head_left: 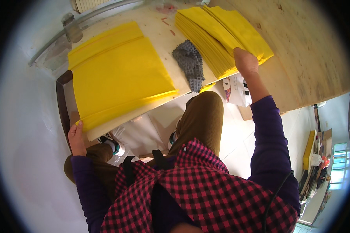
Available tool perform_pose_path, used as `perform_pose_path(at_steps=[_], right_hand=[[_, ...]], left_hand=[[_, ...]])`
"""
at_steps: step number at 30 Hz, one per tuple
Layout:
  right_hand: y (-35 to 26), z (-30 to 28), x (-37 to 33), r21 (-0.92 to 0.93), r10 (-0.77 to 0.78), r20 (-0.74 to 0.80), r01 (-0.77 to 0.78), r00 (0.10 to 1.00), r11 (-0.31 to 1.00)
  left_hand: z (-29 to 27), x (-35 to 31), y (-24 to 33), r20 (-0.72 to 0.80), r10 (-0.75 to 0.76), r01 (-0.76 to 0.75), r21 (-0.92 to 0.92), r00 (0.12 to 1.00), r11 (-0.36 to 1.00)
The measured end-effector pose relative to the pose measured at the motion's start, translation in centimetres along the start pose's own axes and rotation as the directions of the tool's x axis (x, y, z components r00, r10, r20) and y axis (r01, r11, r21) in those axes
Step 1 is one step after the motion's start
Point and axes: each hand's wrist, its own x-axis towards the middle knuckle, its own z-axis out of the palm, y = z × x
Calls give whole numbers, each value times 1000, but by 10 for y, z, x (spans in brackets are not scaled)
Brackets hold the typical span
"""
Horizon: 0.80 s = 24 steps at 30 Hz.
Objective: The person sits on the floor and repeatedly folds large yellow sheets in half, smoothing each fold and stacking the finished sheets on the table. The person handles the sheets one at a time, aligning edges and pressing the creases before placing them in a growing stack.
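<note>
A flat yellow sheet (120, 73), which looks like fabric, lies at the left of the wooden table with creases across its far and near ends. My left hand (77, 139) pinches its near left corner at the table's edge. To the right is a thick stack of folded yellow sheets (210, 42). My right hand (245, 62) is closed on the near edge of a top sheet in that stack, lifting it a little; the fingertips are partly hidden. Between the sheet and the stack lies a crumpled dark grey textured cloth (189, 64).
A clear jar (72, 29) stands at the far left, beside a grey pipe (101, 13) along the wall. The bare wooden table (307, 58) extends to the right. Below its front edge is a white printed bag (237, 91). My knees are close to the table.
</note>
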Motion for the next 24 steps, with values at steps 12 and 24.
perform_pose_path(at_steps=[12, 24], right_hand=[[-1, 3, -16, 131, -125, -208, 154, 970, 979], [24, 22, -8, 539, 89, -152, 7, 984, 842]], left_hand=[[-4, 1, -2, 2, 4, -4, 51, 1000, 999], [1, 0, -3, -11, 30, -30, 0, 999, 1000]])
